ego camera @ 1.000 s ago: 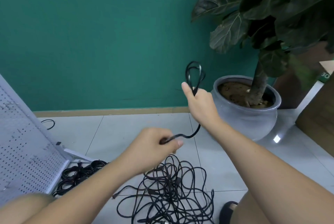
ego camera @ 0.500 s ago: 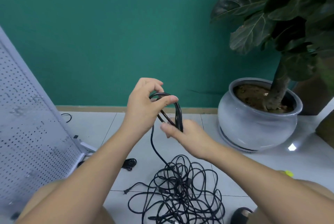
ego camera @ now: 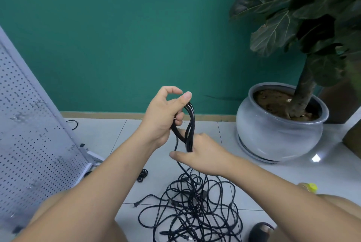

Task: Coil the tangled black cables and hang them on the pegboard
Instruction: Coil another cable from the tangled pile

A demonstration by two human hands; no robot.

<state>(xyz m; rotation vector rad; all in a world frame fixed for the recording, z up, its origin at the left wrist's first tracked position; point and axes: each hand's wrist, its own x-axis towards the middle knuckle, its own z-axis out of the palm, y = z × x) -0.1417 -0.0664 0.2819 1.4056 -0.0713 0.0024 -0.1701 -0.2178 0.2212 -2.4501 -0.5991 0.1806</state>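
Left grip point(ego camera: 162, 116) and right grip point(ego camera: 203, 155) clasp the black cable loops point(ego camera: 191, 122) — the tangle point(ego camera: 193, 208) sprawls on the near floor; the grey pot point(ego camera: 273, 140) holds soil point(ego camera: 273, 101) and a plant point(ego camera: 304, 85).

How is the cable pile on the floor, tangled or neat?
Tangled. The cable pile sprawls over the tiles in loose, crossing loops.

I see thin black cable loops point(ego camera: 190, 124) upright, trailing into a tangled heap point(ego camera: 193, 212) on the tiled floor point(ego camera: 283, 179). White perforated pegboard point(ego camera: 29, 134) leans at its left edge.
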